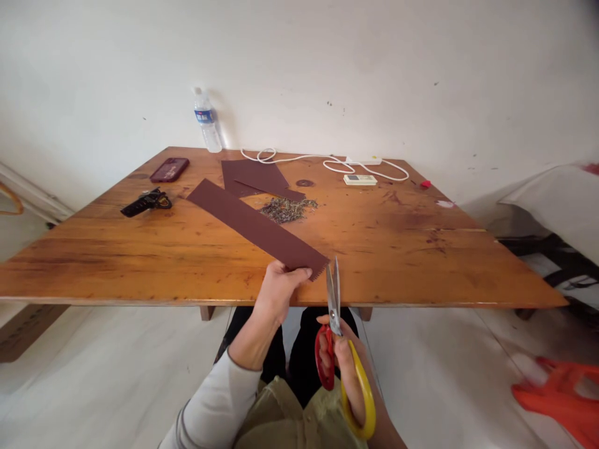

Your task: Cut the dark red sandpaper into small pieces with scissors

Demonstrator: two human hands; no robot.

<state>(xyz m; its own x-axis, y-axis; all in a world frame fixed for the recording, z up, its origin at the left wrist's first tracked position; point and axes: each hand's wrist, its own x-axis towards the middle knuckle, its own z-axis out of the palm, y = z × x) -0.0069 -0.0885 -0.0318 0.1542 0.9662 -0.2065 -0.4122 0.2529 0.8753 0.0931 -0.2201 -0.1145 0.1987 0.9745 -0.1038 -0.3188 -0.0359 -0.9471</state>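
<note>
My left hand (279,288) pinches the near end of a long dark-brown paper strip (255,227) that slants across the wooden table (397,249); that end is cut into a fine fringe. My right hand (349,368) grips scissors (334,305) with one red and one yellow handle. Their blades point up, slightly parted, just right of the strip's fringed end. A heap of small paper snippets (286,209) lies beyond the strip. More dark-brown paper sheets (255,178) lie behind the heap.
On the table: a water bottle (206,121) by the wall, a dark-red phone (169,169), a black tool (146,202), a white cable (322,161) and a small white box (360,179). An orange object (559,393) lies on the floor at right.
</note>
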